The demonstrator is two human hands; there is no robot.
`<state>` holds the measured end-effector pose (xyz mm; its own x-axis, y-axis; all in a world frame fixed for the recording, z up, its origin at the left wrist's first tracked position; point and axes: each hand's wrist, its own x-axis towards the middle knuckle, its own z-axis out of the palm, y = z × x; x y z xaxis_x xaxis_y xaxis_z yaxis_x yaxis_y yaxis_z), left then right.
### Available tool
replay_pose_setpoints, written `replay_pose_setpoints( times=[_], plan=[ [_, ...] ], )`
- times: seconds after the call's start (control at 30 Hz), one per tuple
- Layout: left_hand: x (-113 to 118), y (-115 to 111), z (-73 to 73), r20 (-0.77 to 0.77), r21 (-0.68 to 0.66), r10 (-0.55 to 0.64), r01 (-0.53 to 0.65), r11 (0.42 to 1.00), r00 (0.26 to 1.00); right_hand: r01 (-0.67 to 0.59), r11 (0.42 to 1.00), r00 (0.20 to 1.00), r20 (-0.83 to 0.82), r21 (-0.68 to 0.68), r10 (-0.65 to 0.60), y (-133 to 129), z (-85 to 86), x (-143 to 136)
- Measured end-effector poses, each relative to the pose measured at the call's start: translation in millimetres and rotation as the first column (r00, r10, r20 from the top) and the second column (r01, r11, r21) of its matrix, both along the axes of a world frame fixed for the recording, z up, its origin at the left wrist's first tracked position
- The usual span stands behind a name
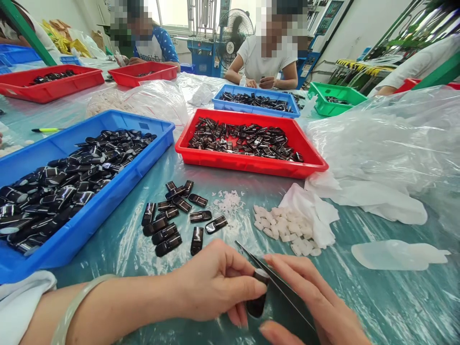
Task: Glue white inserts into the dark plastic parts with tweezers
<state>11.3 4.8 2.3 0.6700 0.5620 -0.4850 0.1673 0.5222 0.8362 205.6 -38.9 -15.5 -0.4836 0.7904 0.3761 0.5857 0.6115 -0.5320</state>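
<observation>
My left hand pinches a small glossy black plastic piece between thumb and fingers; a whitish spot shows at its upper end. My right hand holds dark pointed tweezers, with the fingers along one side and the thumb low. The tweezers' tips point up and left, just beyond the held piece. Several similar black pieces lie loose beyond my left hand. A pile of off-white pads and a scatter of tiny white bits lie farther ahead on the table.
A blue tray at left and a red tray ahead hold many black pieces. A translucent squeeze bottle lies at right, near clear plastic bags and a crumpled white cloth. Co-workers sit across the table behind more trays.
</observation>
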Motion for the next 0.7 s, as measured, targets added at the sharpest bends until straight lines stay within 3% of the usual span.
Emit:
replay_pose_setpoints(
  times=[0.17,0.5,0.7],
  plan=[
    [1.0,1.8,2.4,0.069,-0.091,0.021,-0.015,0.996,0.997,-0.049,0.999,0.999,-0.018,-0.002,0.049,-1.6,-5.5,0.1],
    [-0.9,3.4,-0.2,0.131,-0.132,0.042,-0.024,0.991,0.990,0.003,0.998,0.970,-0.242,-0.065,-0.018,0.2,-6.4,-7.0],
    [0.2,1.5,2.3,0.080,-0.108,0.000,0.008,0.994,0.997,0.003,0.999,0.986,-0.163,-0.055,-0.012,-6.1,-6.0,-6.5]
  ],
)
